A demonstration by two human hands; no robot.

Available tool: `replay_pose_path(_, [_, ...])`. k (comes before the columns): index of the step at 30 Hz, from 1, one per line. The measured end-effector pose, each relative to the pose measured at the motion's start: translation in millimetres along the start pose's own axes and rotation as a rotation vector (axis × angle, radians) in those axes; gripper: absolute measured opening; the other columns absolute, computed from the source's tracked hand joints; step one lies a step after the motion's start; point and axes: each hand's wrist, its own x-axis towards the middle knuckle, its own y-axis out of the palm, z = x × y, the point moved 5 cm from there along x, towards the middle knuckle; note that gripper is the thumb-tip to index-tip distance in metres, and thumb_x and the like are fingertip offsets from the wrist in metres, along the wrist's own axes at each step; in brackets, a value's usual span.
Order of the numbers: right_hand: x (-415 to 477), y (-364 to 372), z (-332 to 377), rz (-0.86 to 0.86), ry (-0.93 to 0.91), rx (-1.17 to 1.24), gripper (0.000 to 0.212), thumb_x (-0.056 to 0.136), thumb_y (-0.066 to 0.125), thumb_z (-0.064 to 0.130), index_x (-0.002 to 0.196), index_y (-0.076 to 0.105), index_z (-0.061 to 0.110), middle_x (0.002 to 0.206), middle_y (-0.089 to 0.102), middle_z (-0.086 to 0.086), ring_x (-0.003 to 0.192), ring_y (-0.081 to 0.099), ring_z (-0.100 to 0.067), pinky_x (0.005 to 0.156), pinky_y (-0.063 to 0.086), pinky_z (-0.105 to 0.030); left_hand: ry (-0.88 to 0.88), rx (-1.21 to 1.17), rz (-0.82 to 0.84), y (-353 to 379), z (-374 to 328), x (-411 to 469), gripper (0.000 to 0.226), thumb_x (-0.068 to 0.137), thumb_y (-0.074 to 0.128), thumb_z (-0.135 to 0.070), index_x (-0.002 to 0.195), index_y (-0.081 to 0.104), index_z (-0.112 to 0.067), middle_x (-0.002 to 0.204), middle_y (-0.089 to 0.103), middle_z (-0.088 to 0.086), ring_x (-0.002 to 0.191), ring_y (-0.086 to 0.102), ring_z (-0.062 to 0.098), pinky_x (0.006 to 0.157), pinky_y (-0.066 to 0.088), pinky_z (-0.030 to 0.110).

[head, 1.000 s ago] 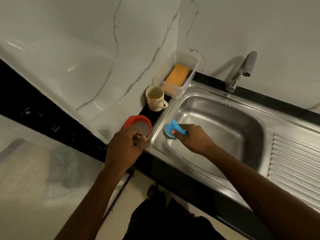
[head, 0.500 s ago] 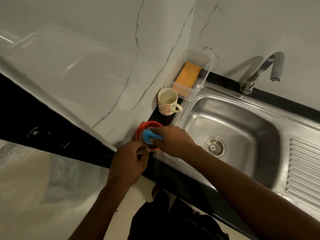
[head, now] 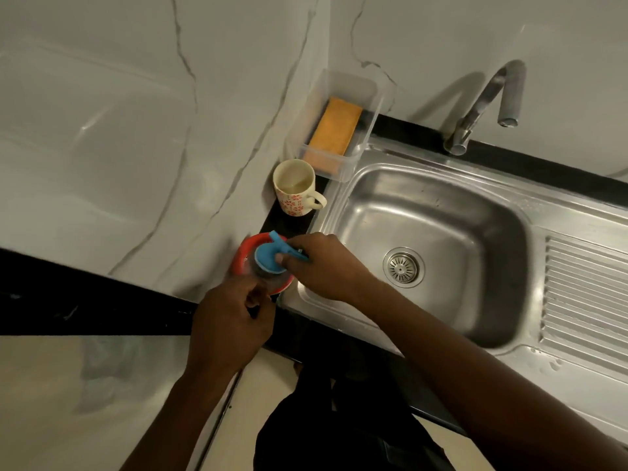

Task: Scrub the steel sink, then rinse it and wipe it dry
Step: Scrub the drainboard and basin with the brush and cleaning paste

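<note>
Right hand (head: 326,266) fingers pinch blue scrubber (head: 268,258), pressed into red tub (head: 243,256) near worktop's front edge | left hand (head: 227,328) fingers curled on tub's rim | sink (head: 441,232) just beside | risk: hard pressing may tip tub off the edge

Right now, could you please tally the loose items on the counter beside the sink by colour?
Blue: 1, scrubber
Red: 1, tub
Orange: 1, sponge
Clear: 1, tray
Cream with red flowers: 1, mug
Total: 5
</note>
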Motion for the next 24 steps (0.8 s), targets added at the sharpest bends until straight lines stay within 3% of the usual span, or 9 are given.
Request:
replay_pose_path(4, [-28.0,-36.4,-40.9,0.01,0.171,0.329,0.026,0.104,0.06,0.034,0.111,0.072,0.012,0.066,0.064,0.0,0.051,0.061,-0.009,0.052,0.05,-0.026,0.031,0.003,0.012,16.5,-22.6,-0.4,0.005,0.09,0.077,-0.019,0.093,0.074,-0.022,0.08,0.071,-0.013,0.072,0.068,0.006,0.069,0.063,0.034])
replay_pose_path(8, [-55.8,-53.7,-106.3,-0.008,0.394,0.665,0.02,0.103,0.062,0.019,0.109,0.073,0.003,0.079,0.072,-0.01,0.06,0.065,-0.014,0.055,0.054,-0.026,0.014,-0.003,0.074,41.0,-42.6,2.7,0.016,0.086,0.077,-0.011,0.095,0.077,-0.025,0.083,0.072,-0.017,0.08,0.069,0.003,0.068,0.059,0.023])
replay_pose_path(12, [-64.0,-41.0,-169.2,-0.033,0.642,0.793,0.017,0.102,0.056,0.011,0.111,0.067,0.002,0.082,0.064,-0.011,0.053,0.049,-0.01,0.046,0.04,-0.022,0.039,0.004,0.119,62.6,-54.1,7.5,0.015,0.088,0.077,-0.011,0.096,0.077,-0.024,0.088,0.073,-0.019,0.086,0.069,0.003,0.07,0.057,0.017])
replay_pose_path(16, [-46.3,-4.8,-183.6,0.009,0.726,0.893,0.034,0.101,0.065,0.032,0.119,0.055,0.004,0.082,0.052,-0.007,0.048,0.041,-0.006,0.039,0.033,-0.021,0.079,0.022,0.178,77.5,-56.7,17.2,0.014,0.089,0.078,-0.012,0.097,0.077,-0.024,0.09,0.072,-0.02,0.089,0.068,0.001,0.074,0.057,0.017])
replay_pose_path(19, [-19.2,21.9,-179.4,0.071,0.784,1.008,0.037,0.1,0.067,0.039,0.109,0.057,0.004,0.067,0.048,-0.004,0.043,0.038,-0.008,0.04,0.032,-0.022,0.119,0.025,0.223,82.4,-58.4,28.9,0.013,0.089,0.077,-0.011,0.097,0.077,-0.022,0.089,0.072,-0.018,0.092,0.067,0.0,0.075,0.054,0.016])
replay_pose_path(21, [2.8,36.9,-181.9,0.02,0.857,1.129,0.032,0.098,0.069,0.035,0.103,0.056,0.006,0.057,0.047,-0.003,0.041,0.038,-0.01,0.04,0.033,-0.023,0.135,0.04,0.245,81.8,-57.6,38.0,0.013,0.09,0.076,-0.01,0.098,0.077,-0.021,0.089,0.071,-0.019,0.09,0.066,-0.002,0.075,0.055,0.019])
replay_pose_path(24, [43.3,29.5,-191.0,-0.201,0.902,1.286,0.027,0.097,0.071,0.031,0.092,0.059,0.007,0.045,0.045,-0.003,0.037,0.038,-0.013,0.04,0.031,-0.023,0.171,0.049,0.275,79.2,-57.6,49.9,0.01,0.092,0.073,-0.014,0.099,0.077,-0.021,0.089,0.071,-0.02,0.086,0.066,0.0,0.074,0.057,0.023])
